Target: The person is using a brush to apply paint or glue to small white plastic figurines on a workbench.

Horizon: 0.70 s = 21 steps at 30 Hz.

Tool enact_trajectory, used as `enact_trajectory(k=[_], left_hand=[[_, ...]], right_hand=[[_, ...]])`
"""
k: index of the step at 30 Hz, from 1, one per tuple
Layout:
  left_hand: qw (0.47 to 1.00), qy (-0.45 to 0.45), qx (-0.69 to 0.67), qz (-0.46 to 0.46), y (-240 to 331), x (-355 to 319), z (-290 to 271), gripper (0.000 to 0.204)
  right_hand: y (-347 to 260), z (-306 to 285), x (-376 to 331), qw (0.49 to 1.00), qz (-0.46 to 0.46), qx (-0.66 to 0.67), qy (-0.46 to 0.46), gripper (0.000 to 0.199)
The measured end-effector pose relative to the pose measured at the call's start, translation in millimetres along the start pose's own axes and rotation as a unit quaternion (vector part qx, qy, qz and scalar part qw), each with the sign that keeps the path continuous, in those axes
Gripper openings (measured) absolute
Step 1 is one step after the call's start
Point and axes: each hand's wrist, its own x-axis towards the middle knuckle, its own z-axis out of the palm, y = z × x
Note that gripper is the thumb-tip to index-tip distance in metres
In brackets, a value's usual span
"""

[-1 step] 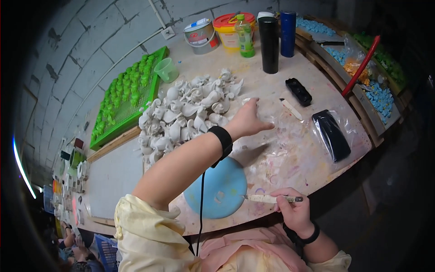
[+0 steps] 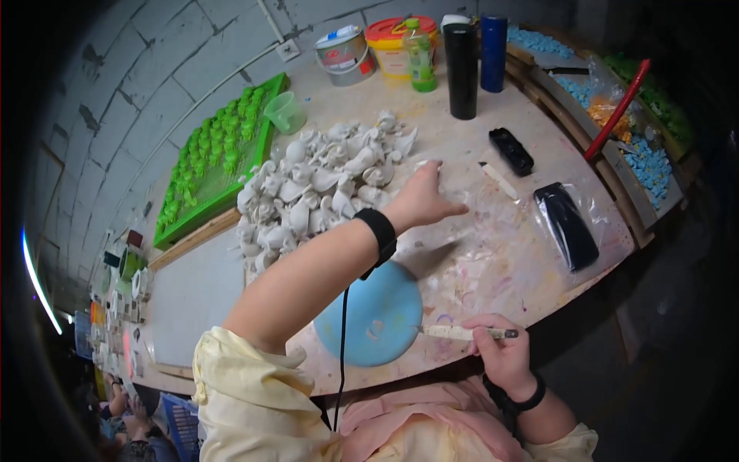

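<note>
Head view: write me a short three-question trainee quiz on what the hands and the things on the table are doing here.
1. True or false: the left hand rests on the blue round disc.
2. Which does the right hand hold? A) a green cup B) a thin, paint-smeared tool C) a black flask
3. What colour are the small figures on the green tray at the far left of the table?

Key
1. False: it reaches out flat beside the pile of unpainted white figures, past the disc.
2. B: the tool lies across the fingers, its tip toward the disc.
3. Green, standing in rows.
</note>
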Motion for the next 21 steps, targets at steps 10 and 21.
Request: enact_trajectory(k=[10, 21], left_hand=[[0.979, 0.009, -0.201, 0.038, 23.1, -145.6, -104.8, 0.060], [0.980, -0.013, -0.189, -0.059, -6.4, -351.2, -76.1, 0.055]], right_hand=[[-1.4, 33.8, 6.8, 0.996, -0.026, -0.035, -0.079, 0.012], [-13.6, 62.7, 16.9, 0.937, -0.198, -0.244, -0.156, 0.017]])
